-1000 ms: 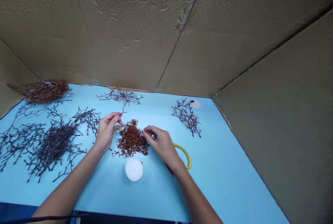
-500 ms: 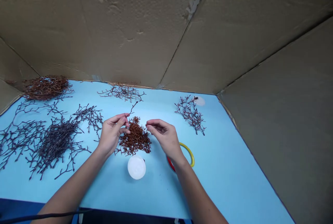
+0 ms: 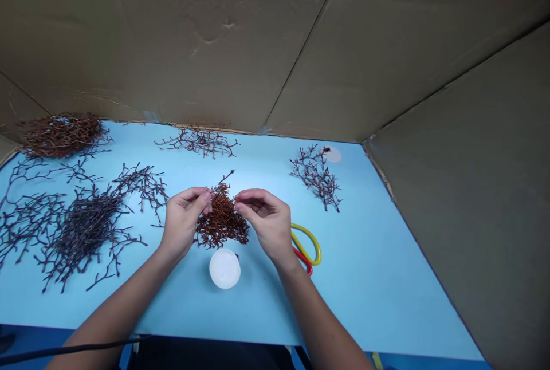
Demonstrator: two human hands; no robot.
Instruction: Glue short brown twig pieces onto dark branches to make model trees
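Held between thumb and fingertips of my left hand (image 3: 183, 221) is a thin dark artificial twig (image 3: 227, 176), its tip pointing up and to the right. My right hand (image 3: 271, 222) is pinched closed just across from it; whatever sits at its fingertips is too small to make out. Between and below both hands lies a heap of short rust-brown twig pieces (image 3: 221, 224). Close in front of the heap is a small white round container (image 3: 225, 268).
Dark branching twigs (image 3: 88, 227) spread over the left side. A brown tangle (image 3: 62, 134) sits in the back left corner, thin sprigs (image 3: 201, 141) at the back. To the right are reddish twigs (image 3: 317, 178), a pale disc (image 3: 332, 154) and yellow-and-red handles (image 3: 317, 250). Cardboard walls (image 3: 275, 43) enclose the table.
My right hand has come slightly left, nearer my left hand. The twig in my left hand now leans further right, over the heap. The view has shifted a little.
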